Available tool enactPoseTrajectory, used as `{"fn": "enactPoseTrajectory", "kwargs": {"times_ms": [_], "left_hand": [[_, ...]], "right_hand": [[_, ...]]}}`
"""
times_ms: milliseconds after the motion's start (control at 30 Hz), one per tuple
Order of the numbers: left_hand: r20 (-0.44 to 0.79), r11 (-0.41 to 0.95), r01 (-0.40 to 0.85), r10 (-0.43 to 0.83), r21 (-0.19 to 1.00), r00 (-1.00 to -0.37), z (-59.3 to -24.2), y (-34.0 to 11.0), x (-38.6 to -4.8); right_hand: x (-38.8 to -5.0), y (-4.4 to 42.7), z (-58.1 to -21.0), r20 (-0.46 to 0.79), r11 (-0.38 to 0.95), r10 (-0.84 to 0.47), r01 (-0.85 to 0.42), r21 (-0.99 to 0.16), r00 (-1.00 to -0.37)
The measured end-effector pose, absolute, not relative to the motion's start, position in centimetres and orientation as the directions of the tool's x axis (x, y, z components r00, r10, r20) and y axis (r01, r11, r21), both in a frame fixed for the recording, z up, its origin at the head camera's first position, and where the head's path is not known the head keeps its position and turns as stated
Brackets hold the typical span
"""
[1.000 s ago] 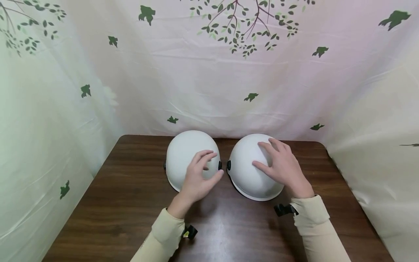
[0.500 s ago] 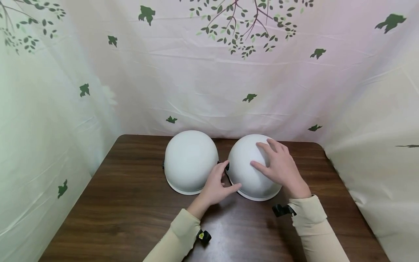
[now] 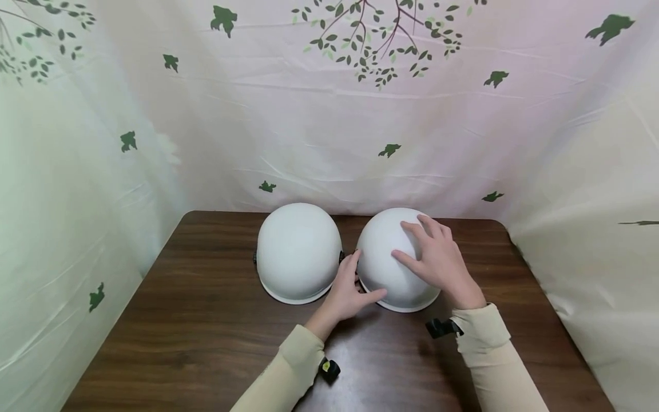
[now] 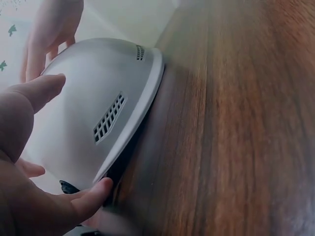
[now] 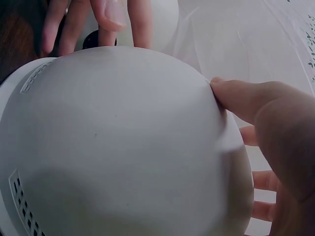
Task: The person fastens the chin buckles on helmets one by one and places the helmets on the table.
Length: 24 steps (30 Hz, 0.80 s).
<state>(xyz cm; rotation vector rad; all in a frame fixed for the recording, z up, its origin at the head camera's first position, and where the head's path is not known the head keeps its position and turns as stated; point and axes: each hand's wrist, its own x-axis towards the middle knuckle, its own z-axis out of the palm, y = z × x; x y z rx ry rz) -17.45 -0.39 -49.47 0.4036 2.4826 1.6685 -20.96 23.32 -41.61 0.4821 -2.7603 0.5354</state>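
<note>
Two white helmets sit dome-up side by side at the table's back. My right hand [image 3: 437, 254] holds the upper right of the right helmet [image 3: 378, 252], fingers spread and bent over the dome. In the right wrist view its thumb [image 5: 231, 93] touches the shell and the other fingers show behind it. My left hand [image 3: 346, 294] is at that helmet's left side, between the helmets, thumb apart from the fingers. One left fingertip [image 4: 101, 187] lies by the lower rim in the left wrist view. Slotted vents [image 4: 109, 118] mark the shell. The left helmet [image 3: 298, 252] stands untouched.
The dark wooden table [image 3: 180, 320] has rounded back corners. A pale curtain [image 3: 309, 114] printed with branches and green birds hangs behind it and along both sides. Small black cameras [image 3: 330, 371] are strapped at the wrists, over cream sleeves [image 3: 288, 366].
My left hand has moved right and down, from above the left helmet to the right helmet's left side. My right hand and both helmets have stayed in place.
</note>
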Motion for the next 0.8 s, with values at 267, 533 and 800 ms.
{"fn": "enactPoseTrajectory", "kwargs": {"times_ms": [267,533,800], "left_hand": [[0.045,0.339,0.137,0.266,0.931,-0.963,-49.90,-0.05,-17.83],[0.065,0.265,0.126,0.229,0.956,-0.971,-50.23,0.28,-17.92],[0.063,0.161,0.094,0.190,0.983,-0.980,-50.21,0.51,-17.64]], "right_hand": [[-21.05,23.30,-41.73,0.335,0.881,-0.264,-0.368,-0.299,-0.904],[-21.23,23.43,-41.76,0.336,0.875,-0.270,-0.376,-0.307,-0.902],[-21.14,23.38,-41.78,0.338,0.879,-0.290,-0.389,-0.277,-0.895]]}}
